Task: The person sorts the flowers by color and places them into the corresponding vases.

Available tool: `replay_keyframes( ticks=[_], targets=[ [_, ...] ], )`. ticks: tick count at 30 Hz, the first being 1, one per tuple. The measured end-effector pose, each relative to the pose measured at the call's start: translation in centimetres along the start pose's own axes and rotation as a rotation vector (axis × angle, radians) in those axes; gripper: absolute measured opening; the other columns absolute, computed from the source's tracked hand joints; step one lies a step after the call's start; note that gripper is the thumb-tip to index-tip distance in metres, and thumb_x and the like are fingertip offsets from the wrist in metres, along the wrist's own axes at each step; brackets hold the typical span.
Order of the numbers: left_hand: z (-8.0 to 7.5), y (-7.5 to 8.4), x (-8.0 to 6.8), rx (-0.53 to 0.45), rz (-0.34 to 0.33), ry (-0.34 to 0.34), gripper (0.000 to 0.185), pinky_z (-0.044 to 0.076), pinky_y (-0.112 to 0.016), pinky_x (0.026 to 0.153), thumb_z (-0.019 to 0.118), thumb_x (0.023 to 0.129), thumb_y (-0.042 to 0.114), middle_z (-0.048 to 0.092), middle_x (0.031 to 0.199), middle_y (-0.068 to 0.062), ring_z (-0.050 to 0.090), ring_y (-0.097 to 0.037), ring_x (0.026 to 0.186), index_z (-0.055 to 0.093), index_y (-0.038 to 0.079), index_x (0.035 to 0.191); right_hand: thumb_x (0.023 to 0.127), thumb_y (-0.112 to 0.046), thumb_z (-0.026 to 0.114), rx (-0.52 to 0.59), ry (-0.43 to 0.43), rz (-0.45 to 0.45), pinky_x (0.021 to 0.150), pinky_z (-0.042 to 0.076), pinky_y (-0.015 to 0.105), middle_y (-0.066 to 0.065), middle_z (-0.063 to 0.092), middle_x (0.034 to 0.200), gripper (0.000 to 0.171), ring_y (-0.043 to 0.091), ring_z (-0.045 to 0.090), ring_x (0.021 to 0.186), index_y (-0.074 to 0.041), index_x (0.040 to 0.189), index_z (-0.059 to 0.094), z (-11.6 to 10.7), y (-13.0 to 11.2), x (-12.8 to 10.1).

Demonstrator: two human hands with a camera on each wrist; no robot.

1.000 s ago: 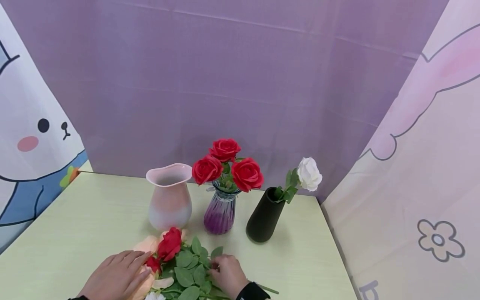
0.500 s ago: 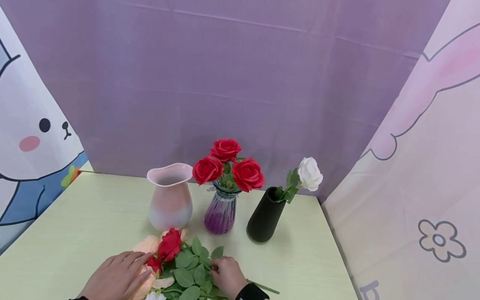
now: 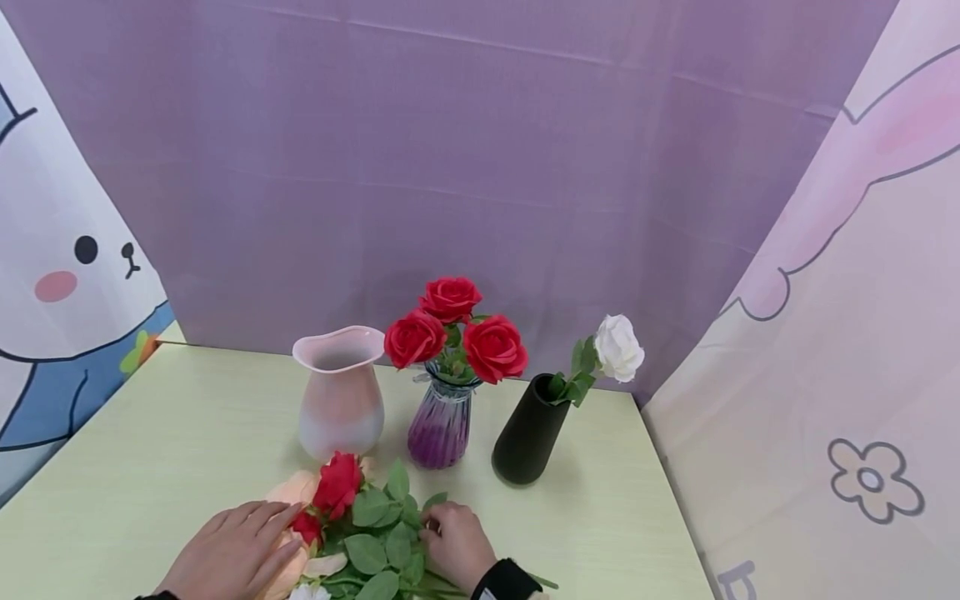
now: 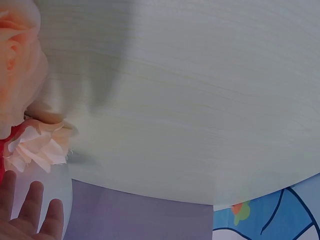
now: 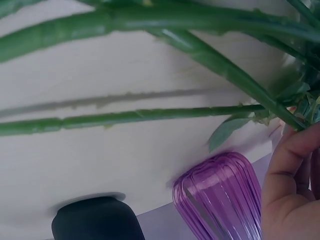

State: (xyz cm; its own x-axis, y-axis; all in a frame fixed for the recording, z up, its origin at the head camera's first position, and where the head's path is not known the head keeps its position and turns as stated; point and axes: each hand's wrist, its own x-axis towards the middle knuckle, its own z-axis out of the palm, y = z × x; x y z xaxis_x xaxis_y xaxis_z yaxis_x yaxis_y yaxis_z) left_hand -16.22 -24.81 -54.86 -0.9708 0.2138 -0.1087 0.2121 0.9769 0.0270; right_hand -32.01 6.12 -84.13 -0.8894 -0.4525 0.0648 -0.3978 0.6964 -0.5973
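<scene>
Loose flowers: a pile of artificial roses with green leaves and stems lies on the pale green wooden table, between the two hands at the near edge.
Red rose: a red fabric rose head tops the pile, just beyond the left fingertips.
Peach rose: a peach fabric rose lies under and beside the left hand; the left wrist view shows its petals close up.
Left hand: the left hand lies flat, fingers straight and together, resting on the peach and red blooms. It grips nothing.
Right hand: the right hand has its fingers curled into the leaves, pinching the green stems; the right wrist view shows the stems running past the fingers.
Beyond the left hand: a pink and white ceramic vase, with nothing in it.
Beyond the right hand: a ribbed purple glass vase holding three red roses.
Further right: a matte black tapered vase with one white rose leaning out.
Backdrop: purple cloth behind, cartoon-printed curtains at either side.
</scene>
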Motion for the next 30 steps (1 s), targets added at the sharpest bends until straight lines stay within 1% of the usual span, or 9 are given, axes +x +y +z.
replay_keyframes(
  ticks=[4, 6, 9, 12, 15, 18, 21, 23, 30],
  targets=[
    [2.8, -1.6, 0.9, 0.005, 0.020, 0.021, 0.066, 0.046, -0.054, 0.103, 0.038, 0.095, 0.070, 0.064, 0.127, 0.003, 0.056, -0.025, 0.122, 0.058, 0.023, 0.138, 0.094, -0.044, 0.066, 0.020, 0.030, -0.030, 0.055, 0.050, 0.038, -0.019, 0.061, 0.085, 0.013, 0.001, 0.056, 0.073, -0.038, 0.105, 0.067, 3.7, 4.8, 1.8],
    [6.0, -3.4, 2.0, 0.012, 0.047, 0.051, 0.068, 0.044, -0.057, 0.103, 0.032, 0.095, 0.073, 0.062, 0.130, 0.004, 0.054, -0.026, 0.124, 0.053, 0.028, 0.143, 0.094, -0.051, 0.063, 0.033, 0.066, -0.051, 0.052, 0.047, 0.037, -0.020, 0.060, 0.086, 0.017, 0.002, 0.056, 0.072, -0.039, 0.106, 0.066, 5.8, 7.7, 2.9],
    [12.3, -6.8, 3.9, 0.082, 0.122, 0.187, 0.064, 0.034, -0.052, 0.116, 0.031, 0.096, 0.072, 0.058, 0.135, 0.011, 0.049, -0.019, 0.131, 0.042, 0.036, 0.149, 0.091, -0.055, 0.064, 0.074, 0.090, -0.024, 0.051, 0.043, 0.028, -0.018, 0.063, 0.088, 0.019, 0.004, 0.057, 0.070, -0.042, 0.105, 0.065, 7.9, 10.6, 4.2],
    [15.6, -8.6, 5.0, 0.123, 0.164, 0.255, 0.060, 0.026, -0.047, 0.122, 0.033, 0.099, 0.067, 0.055, 0.138, 0.014, 0.045, -0.014, 0.134, 0.037, 0.038, 0.151, 0.090, -0.057, 0.064, 0.118, 0.116, 0.004, 0.051, 0.043, 0.023, -0.017, 0.064, 0.089, 0.017, 0.001, 0.058, 0.071, -0.047, 0.104, 0.062, 7.8, 10.8, 4.6],
    [13.0, -7.0, 4.3, 0.089, 0.118, 0.189, 0.065, 0.034, -0.052, 0.116, 0.030, 0.096, 0.073, 0.058, 0.134, 0.011, 0.049, -0.018, 0.131, 0.044, 0.036, 0.148, 0.090, -0.057, 0.065, 0.145, 0.139, 0.024, 0.052, 0.046, 0.024, -0.018, 0.064, 0.090, 0.017, 0.000, 0.059, 0.072, -0.048, 0.104, 0.061, 7.6, 10.8, 4.9],
    [6.8, -3.6, 2.5, 0.028, 0.051, 0.059, 0.069, 0.045, -0.056, 0.103, 0.030, 0.095, 0.073, 0.063, 0.129, 0.005, 0.055, -0.025, 0.123, 0.055, 0.028, 0.141, 0.089, -0.060, 0.064, 0.149, 0.164, 0.023, 0.052, 0.047, 0.025, -0.022, 0.063, 0.089, 0.020, 0.000, 0.059, 0.071, -0.048, 0.105, 0.061, 6.9, 10.3, 4.9],
    [2.3, -1.0, 0.9, 0.027, 0.032, 0.042, 0.064, 0.048, -0.050, 0.102, 0.039, 0.097, 0.067, 0.065, 0.124, 0.004, 0.058, -0.023, 0.120, 0.061, 0.021, 0.135, 0.088, -0.064, 0.062, 0.138, 0.194, 0.012, 0.053, 0.047, 0.024, -0.022, 0.062, 0.089, 0.024, 0.000, 0.059, 0.070, -0.048, 0.106, 0.061, 5.8, 9.6, 4.9],
    [1.5, -0.5, 0.6, 0.031, 0.038, 0.051, 0.063, 0.048, -0.049, 0.102, 0.039, 0.097, 0.066, 0.065, 0.124, 0.004, 0.058, -0.023, 0.120, 0.062, 0.021, 0.135, 0.088, -0.064, 0.061, 0.134, 0.214, -0.003, 0.053, 0.046, 0.023, -0.021, 0.062, 0.089, 0.025, 0.000, 0.058, 0.070, -0.048, 0.107, 0.061, 5.3, 9.3, 5.0],
    [2.4, -0.8, 1.0, 0.000, 0.031, 0.001, 0.069, 0.046, -0.052, 0.103, 0.035, 0.096, 0.070, 0.064, 0.128, 0.002, 0.056, -0.024, 0.123, 0.060, 0.020, 0.137, 0.090, -0.058, 0.064, 0.139, 0.236, -0.014, 0.056, 0.049, 0.023, -0.019, 0.064, 0.090, 0.021, 0.006, 0.062, 0.074, -0.048, 0.108, 0.060, 2.8, 7.6, 4.7]
  ],
)
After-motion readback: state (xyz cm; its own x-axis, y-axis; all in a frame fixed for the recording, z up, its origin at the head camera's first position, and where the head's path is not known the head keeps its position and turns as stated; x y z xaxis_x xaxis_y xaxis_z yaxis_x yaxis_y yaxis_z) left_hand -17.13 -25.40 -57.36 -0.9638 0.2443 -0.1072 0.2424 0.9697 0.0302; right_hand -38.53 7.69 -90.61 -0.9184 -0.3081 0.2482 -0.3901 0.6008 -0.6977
